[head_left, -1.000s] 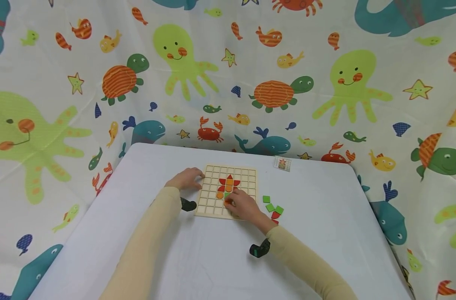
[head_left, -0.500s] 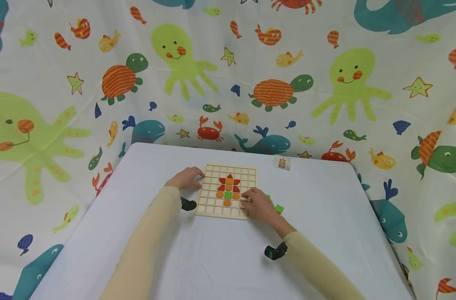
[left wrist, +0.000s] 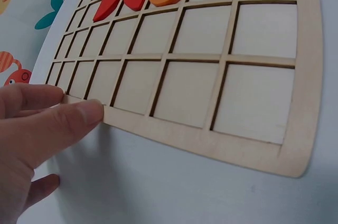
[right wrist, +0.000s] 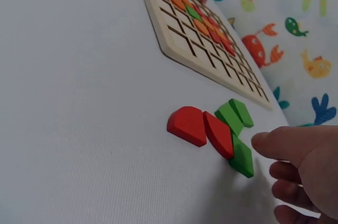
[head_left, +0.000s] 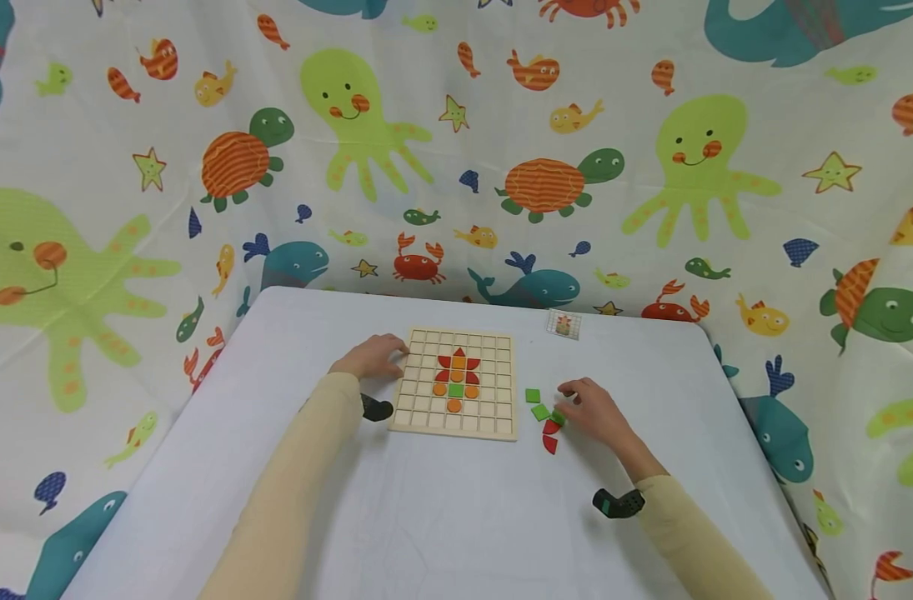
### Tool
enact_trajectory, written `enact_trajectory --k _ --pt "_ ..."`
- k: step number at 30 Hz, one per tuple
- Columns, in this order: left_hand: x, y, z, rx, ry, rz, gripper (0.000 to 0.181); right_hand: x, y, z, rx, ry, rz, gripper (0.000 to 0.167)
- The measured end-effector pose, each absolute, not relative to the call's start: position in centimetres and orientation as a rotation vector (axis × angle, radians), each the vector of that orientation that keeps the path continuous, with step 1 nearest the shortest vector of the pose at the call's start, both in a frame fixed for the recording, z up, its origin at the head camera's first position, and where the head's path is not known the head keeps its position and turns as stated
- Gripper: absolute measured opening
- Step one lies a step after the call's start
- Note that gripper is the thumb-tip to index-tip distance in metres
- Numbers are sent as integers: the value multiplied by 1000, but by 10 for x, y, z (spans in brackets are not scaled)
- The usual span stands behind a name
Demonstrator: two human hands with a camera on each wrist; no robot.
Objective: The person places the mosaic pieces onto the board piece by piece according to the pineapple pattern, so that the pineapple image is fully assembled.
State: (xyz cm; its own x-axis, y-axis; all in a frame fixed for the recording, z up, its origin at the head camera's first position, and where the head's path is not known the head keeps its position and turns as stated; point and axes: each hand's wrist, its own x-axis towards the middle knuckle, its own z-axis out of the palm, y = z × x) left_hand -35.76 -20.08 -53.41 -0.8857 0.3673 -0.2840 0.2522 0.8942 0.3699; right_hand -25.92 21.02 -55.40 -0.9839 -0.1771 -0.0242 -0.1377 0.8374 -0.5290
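Note:
A wooden grid board lies on the table with red, orange and green pieces set in its middle cells. An orange round piece sits below the green square in the grid. At the board's left edge rests my left hand; its thumb and forefinger touch the frame. My right hand is right of the board, fingers spread and holding nothing, beside a loose green square. Two more green squares, such as the one nearest the board, and two red quarter-round pieces, one lowest, lie close by.
A small pattern card lies at the table's back, right of the board. Behind the white table hangs a curtain printed with sea animals.
My right hand has left the board and moved right to the loose pieces. Orange round pieces below and right of the green square are now uncovered. My left hand has stayed put.

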Motion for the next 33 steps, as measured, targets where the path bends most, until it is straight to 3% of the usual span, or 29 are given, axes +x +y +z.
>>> enact_trajectory --k 9,33 --pt "-359 -202 -535 454 2707 471 48 -256 221 -558 -430 2866 -745 30" --pt "-360 -201 -536 464 2715 452 48 -256 226 -566 -393 2933 -751 25"
